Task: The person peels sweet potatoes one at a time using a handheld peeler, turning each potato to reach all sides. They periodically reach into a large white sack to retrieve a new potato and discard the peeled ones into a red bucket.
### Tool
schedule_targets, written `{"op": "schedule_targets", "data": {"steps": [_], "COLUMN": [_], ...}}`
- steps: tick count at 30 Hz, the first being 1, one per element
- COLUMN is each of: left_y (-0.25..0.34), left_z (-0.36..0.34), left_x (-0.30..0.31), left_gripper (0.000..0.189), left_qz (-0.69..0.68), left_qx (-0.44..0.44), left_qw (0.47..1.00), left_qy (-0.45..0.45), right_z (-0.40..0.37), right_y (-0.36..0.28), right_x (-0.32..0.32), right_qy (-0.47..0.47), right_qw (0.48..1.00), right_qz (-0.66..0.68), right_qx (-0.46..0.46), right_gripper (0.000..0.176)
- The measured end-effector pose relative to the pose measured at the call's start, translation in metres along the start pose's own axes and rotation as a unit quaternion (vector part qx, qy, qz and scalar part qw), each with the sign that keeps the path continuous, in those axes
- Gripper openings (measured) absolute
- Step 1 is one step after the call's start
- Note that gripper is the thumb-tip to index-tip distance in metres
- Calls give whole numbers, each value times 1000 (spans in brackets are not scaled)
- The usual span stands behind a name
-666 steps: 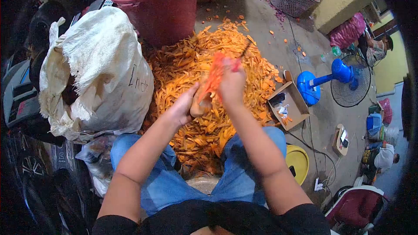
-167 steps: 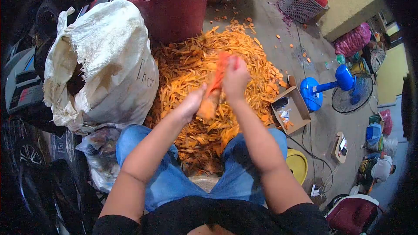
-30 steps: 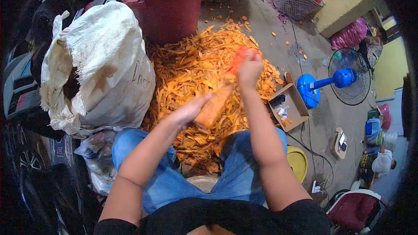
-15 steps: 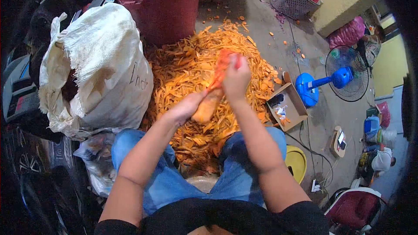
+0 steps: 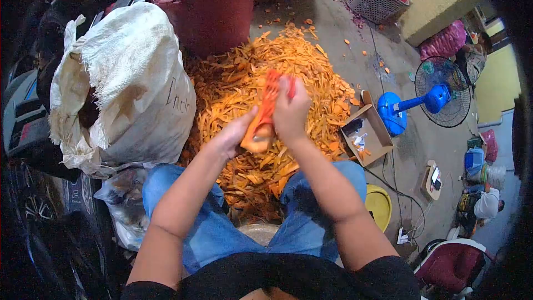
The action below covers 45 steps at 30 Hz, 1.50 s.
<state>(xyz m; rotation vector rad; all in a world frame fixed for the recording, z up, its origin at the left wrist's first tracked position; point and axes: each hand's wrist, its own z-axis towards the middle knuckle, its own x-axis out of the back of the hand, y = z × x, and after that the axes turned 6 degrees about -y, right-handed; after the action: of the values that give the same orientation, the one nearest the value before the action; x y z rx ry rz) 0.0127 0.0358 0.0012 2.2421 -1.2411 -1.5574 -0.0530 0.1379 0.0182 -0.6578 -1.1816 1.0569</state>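
Observation:
My left hand [image 5: 236, 133] is closed around a thick peeled carrot [image 5: 255, 145], its blunt end pointing toward me. In my right hand [image 5: 292, 110] is an orange-red peeler [image 5: 270, 91], lying along the carrot with its head near the lower end. Motion blurs the tool and fingers somewhat. Both hands are above a big heap of orange peelings [image 5: 233, 89], which spreads over the floor in front of my knees.
Left of the heap stands a white woven sack [image 5: 133, 66]; behind it is a red tub [image 5: 205, 16]. At right are an open cardboard box [image 5: 377, 136], a blue fan [image 5: 413, 103] and a yellow lid-like object [image 5: 378, 208]. A person in white [image 5: 488, 204] is farther right.
The peeler has slid down along the carrot toward me, my right hand moving with it. My left hand has shifted slightly left and up.

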Motion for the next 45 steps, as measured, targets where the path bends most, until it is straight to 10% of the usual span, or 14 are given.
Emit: {"op": "schedule_targets", "data": {"steps": [4, 7, 10, 15, 45], "left_y": [2, 0, -2, -5, 4], "left_z": [-12, -10, 6, 7, -9], "left_x": [-16, -14, 5, -5, -9], "left_gripper": [40, 40, 40, 36, 42], "left_qz": [74, 67, -23, 34, 103], "left_qx": [90, 94, 63, -12, 89], "left_qw": [993, 993, 997, 998, 991], "left_qy": [18, -9, -24, 48, -9], "right_z": [69, 69, 39, -13, 72], "right_y": [70, 42, 21, -10, 69], "right_x": [28, 52, 21, -3, 42], "right_qy": [213, 206, 147, -26, 203], "right_qw": [977, 948, 974, 999, 964], "right_qz": [3, 121, 170, -10, 17], "right_qx": [-22, -209, -22, 19, -170], "right_gripper": [18, 19, 18, 23, 23]}}
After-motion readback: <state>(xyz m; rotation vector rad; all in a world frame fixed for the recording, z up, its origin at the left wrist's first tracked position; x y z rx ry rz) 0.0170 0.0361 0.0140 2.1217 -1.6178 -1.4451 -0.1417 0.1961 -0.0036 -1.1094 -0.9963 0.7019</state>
